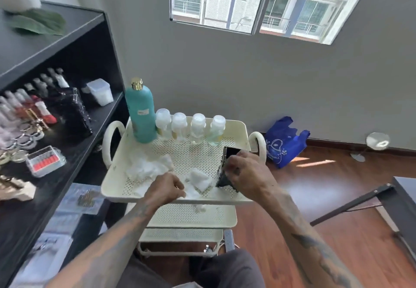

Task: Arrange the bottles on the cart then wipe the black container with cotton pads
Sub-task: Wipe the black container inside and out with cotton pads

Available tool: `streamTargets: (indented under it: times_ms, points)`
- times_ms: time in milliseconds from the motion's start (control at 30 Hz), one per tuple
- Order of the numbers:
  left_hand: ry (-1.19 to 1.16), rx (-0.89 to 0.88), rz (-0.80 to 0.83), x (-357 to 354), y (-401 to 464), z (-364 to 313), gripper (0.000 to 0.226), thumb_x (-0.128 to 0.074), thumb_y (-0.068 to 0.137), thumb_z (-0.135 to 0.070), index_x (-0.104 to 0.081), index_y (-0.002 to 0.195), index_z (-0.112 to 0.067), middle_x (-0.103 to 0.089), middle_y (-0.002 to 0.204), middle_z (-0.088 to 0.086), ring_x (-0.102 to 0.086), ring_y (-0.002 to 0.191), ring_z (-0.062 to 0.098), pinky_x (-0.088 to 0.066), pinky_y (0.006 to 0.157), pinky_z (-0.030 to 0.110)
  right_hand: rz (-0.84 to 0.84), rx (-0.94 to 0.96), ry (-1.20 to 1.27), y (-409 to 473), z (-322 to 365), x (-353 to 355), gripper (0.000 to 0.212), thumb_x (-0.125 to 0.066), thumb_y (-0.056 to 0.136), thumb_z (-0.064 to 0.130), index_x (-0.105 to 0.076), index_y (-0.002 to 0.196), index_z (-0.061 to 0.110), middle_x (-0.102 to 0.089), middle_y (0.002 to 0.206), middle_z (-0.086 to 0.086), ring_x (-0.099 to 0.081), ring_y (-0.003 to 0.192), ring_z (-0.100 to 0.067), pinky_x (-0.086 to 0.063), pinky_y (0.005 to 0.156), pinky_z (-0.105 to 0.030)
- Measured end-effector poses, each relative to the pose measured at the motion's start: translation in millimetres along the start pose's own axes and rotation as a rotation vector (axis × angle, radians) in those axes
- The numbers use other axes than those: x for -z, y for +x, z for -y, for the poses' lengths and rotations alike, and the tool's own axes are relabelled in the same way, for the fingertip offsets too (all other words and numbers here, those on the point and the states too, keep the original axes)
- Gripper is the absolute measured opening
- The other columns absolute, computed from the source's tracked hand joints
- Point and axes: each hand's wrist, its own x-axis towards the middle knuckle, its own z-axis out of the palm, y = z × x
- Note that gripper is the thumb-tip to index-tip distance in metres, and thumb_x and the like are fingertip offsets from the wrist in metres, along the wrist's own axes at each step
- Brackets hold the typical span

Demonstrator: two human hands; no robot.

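Head-camera view, looking down at a cream perforated cart [117,175] beside a black shelf unit [67,46]. Along the top tray's far edge stand a tall teal bottle [141,116] and four small clear bottles [190,127] in a neat row, so the arranging looks done. On the tray's right side the black container [227,168] stands tilted on its edge, its long axis running from the near rim toward the far right corner. The right hand [245,175] is closed around its right side, gripping it. Loose white cotton pads [200,178] lie just left of the container, between the two hands, with another heap [146,168] farther left. The left hand [167,188] rests on the pads with fingers curled; whether it actually pinches one cannot be told. The left hand is nearer the pads, and the container lies to its right, so the wipe would likely travel rightward.
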Motion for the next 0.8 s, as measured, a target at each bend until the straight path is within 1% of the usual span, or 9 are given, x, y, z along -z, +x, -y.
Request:
streamTargets:
  times_ms: [67, 200, 300, 400, 467, 533, 600, 667, 800]
  points:
    - [-0.015, -0.014, -0.019, -2.4, -0.5, 3.0, 0.01, -0.079, 0.077, -0.021, -0.073, 0.078, -0.028, -0.073, 0.088, -0.006, -0.066, 0.077, 0.007, -0.053, 0.068, 0.024, 0.19, -0.019, -0.109, 8.5, 17.2, -21.6, 0.016, -0.059, 0.089, 0.026, -0.073, 0.096, 0.023, -0.065, 0.097, 0.001, -0.061, 0.087, -0.019, -0.055, 0.08, -0.037]
    - [-0.016, -0.078, -0.099, -5.4, -3.0, 4.9, 0.008, -0.067, 0.083, -0.02, -0.072, 0.081, -0.027, -0.072, 0.088, -0.01, -0.066, 0.08, 0.009, -0.058, 0.078, 0.034, 0.351, -0.191, -0.377, 28.1, 37.4, -54.6, 0.019, -0.062, 0.089, 0.02, -0.068, 0.102, 0.007, -0.061, 0.088, -0.004, -0.058, 0.073, -0.022, -0.049, 0.065, -0.029]
    - [-0.028, -0.103, -0.123, -7.0, -4.3, 4.7, 0.009, -0.065, 0.084, -0.022, -0.073, 0.085, -0.025, -0.071, 0.089, -0.011, -0.065, 0.08, 0.008, -0.058, 0.077, 0.033, 0.417, -0.328, -0.408, 37.5, 34.9, -73.8, 0.023, -0.065, 0.088, 0.023, -0.065, 0.106, 0.008, -0.065, 0.098, -0.003, -0.055, 0.078, -0.019, -0.047, 0.067, -0.027]
    - [-0.018, -0.115, -0.166, -9.3, -5.9, 6.5, 0.011, -0.064, 0.086, -0.027, -0.073, 0.089, -0.026, -0.07, 0.092, -0.013, -0.066, 0.08, 0.009, -0.058, 0.074, 0.033, 0.403, -0.365, -0.424, 37.3, 27.0, -90.1, 0.025, -0.061, 0.088, 0.017, -0.061, 0.112, 0.008, -0.056, 0.093, -0.003, -0.052, 0.079, -0.018, -0.046, 0.066, -0.026]
    - [-0.012, -0.127, -0.198, -10.8, -5.2, 8.6, 0.01, -0.063, 0.086, -0.03, -0.073, 0.089, -0.029, -0.07, 0.094, -0.014, -0.066, 0.08, 0.009, -0.058, 0.073, 0.033, 0.386, -0.365, -0.381, 38.1, 20.7, -95.2, 0.025, -0.058, 0.087, 0.013, -0.061, 0.112, 0.008, -0.053, 0.091, -0.004, -0.05, 0.079, -0.02, -0.046, 0.066, -0.027]
    - [-0.017, -0.136, -0.209, -11.1, -4.7, 9.4, 0.01, -0.063, 0.085, -0.032, -0.072, 0.089, -0.03, -0.07, 0.095, -0.013, -0.066, 0.081, 0.009, -0.058, 0.074, 0.034, 0.377, -0.389, -0.262, 39.4, 14.2, -92.1, 0.02, -0.058, 0.088, 0.019, -0.065, 0.105, 0.012, -0.057, 0.09, -0.003, -0.053, 0.078, -0.02, -0.046, 0.065, -0.026]
    - [-0.015, -0.138, -0.213, -10.9, -3.5, 8.0, 0.011, -0.063, 0.085, -0.034, -0.072, 0.09, -0.031, -0.07, 0.097, -0.013, -0.066, 0.081, 0.009, -0.058, 0.075, 0.034, 0.397, -0.382, -0.037, 39.3, 7.1, -88.1, 0.022, -0.055, 0.092, 0.027, -0.068, 0.105, 0.016, -0.065, 0.09, -0.001, -0.058, 0.074, -0.017, -0.049, 0.062, -0.025]
    - [-0.018, -0.128, -0.212, -11.4, -2.7, 6.9, 0.012, -0.063, 0.085, -0.034, -0.072, 0.091, -0.031, -0.07, 0.099, -0.013, -0.066, 0.083, 0.01, -0.058, 0.076, 0.034, 0.397, -0.358, 0.188, 34.5, 2.9, -87.2, 0.026, -0.051, 0.095, 0.027, -0.066, 0.115, 0.02, -0.069, 0.1, -0.004, -0.06, 0.073, -0.016, -0.052, 0.064, -0.028]
    - [-0.005, -0.112, -0.208, -14.0, -2.5, 7.6, 0.012, -0.063, 0.085, -0.035, -0.072, 0.093, -0.031, -0.07, 0.101, -0.013, -0.066, 0.084, 0.01, -0.056, 0.075, 0.031, 0.408, -0.297, 0.279, 25.1, 0.4, -91.6, 0.02, -0.055, 0.094, 0.026, -0.06, 0.113, 0.022, -0.068, 0.099, -0.007, -0.061, 0.077, -0.016, -0.05, 0.065, -0.028]
